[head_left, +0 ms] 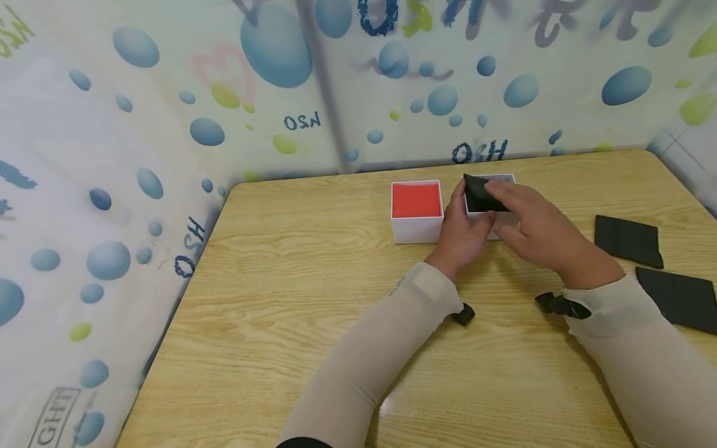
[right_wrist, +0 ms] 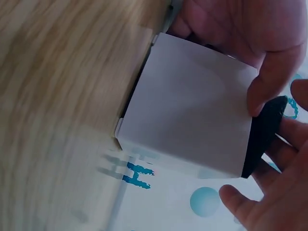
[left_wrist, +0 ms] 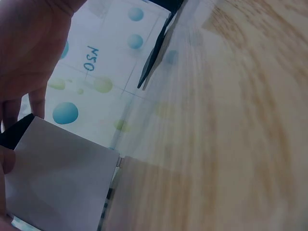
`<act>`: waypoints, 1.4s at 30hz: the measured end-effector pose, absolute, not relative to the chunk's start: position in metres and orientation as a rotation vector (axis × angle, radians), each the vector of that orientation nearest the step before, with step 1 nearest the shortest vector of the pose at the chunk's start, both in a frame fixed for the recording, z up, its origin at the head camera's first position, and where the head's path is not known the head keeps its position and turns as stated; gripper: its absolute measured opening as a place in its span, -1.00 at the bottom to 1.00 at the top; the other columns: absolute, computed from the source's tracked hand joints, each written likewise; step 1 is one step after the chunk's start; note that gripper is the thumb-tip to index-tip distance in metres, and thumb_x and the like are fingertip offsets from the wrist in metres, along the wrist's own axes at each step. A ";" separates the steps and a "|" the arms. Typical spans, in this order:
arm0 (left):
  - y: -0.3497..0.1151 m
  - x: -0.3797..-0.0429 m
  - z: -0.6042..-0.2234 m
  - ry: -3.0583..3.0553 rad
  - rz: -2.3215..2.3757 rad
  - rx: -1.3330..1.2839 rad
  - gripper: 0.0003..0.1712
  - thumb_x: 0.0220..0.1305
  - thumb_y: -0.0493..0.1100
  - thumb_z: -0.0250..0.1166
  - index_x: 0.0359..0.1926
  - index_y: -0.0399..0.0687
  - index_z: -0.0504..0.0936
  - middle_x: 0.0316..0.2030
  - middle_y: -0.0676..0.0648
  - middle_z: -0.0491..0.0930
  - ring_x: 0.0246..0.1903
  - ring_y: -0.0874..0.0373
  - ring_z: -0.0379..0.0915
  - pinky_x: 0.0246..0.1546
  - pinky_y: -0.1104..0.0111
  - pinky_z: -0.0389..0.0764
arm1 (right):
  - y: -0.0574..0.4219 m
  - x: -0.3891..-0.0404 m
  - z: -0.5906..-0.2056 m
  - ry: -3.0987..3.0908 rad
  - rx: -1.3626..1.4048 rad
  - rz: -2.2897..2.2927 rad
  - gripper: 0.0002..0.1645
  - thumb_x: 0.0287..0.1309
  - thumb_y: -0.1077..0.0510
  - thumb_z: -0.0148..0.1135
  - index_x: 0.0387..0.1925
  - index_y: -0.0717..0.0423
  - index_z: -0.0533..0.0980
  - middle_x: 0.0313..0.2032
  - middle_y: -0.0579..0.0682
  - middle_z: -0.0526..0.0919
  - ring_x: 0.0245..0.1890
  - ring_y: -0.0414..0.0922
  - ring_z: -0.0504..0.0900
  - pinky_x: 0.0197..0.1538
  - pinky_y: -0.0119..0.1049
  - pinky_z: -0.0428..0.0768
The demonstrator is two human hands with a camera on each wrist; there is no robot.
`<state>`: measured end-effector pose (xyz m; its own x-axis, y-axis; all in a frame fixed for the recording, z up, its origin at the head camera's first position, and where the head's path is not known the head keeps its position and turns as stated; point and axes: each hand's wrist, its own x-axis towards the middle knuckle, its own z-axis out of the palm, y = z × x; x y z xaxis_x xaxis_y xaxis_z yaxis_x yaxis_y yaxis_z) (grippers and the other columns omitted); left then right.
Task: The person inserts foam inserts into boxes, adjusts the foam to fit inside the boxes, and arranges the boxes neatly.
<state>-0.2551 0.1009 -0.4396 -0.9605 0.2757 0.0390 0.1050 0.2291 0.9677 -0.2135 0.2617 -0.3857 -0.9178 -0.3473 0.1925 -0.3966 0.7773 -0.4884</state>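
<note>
My left hand (head_left: 460, 239) grips a small white open-topped box (right_wrist: 187, 106) by its left side, with the thumb over the front. A thin black sheet (head_left: 480, 194) lies in the box's mouth, one corner sticking up above the rim at the back left. Over that sheet, my right hand (head_left: 540, 227) presses with fingers fairly straight, its thumb near the box's front. From the right wrist view, the sheet's dark edge slants up past the box's top. Most of the box's inside is hidden by the sheet and the hand.
Just left stands a similar white box (head_left: 417, 230) with a red layer (head_left: 416, 200) filling its top. Two flat black sheets (head_left: 629, 241) lie on the wooden table (head_left: 291, 298) at the right, partly beside the right forearm. A patterned wall covering (head_left: 336, 74) borders the table's back edge.
</note>
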 end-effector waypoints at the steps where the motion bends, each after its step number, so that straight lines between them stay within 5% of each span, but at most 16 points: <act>1: 0.101 -0.255 -0.439 2.347 1.833 0.369 -0.07 0.53 0.03 0.22 0.71 0.27 -0.10 0.65 0.15 0.05 0.61 0.19 0.03 0.58 0.10 0.21 | 0.260 -0.213 -0.385 -2.901 0.610 0.789 -0.22 0.40 0.29 0.14 0.59 0.27 0.21 0.57 0.32 0.22 0.59 0.34 0.13 0.53 0.38 0.18; 19: 0.103 -0.257 -0.441 2.322 1.869 0.409 -0.09 0.54 0.01 0.20 0.70 0.24 -0.09 0.64 0.15 0.07 0.55 0.24 0.13 0.55 0.20 0.27 | 0.258 -0.216 -0.392 -3.002 0.639 0.604 -0.26 0.46 0.18 0.09 0.58 0.28 0.23 0.59 0.30 0.19 0.61 0.31 0.10 0.59 0.33 0.06; 42: 0.104 -0.255 -0.441 2.351 1.828 0.332 -0.09 0.54 0.04 0.22 0.70 0.31 -0.08 0.63 0.13 0.10 0.53 0.19 0.16 0.55 0.15 0.29 | 0.259 -0.218 -0.395 -3.039 0.563 0.629 -0.34 0.50 0.15 -0.02 0.51 0.37 0.30 0.53 0.38 0.27 0.54 0.37 0.20 0.53 0.36 0.16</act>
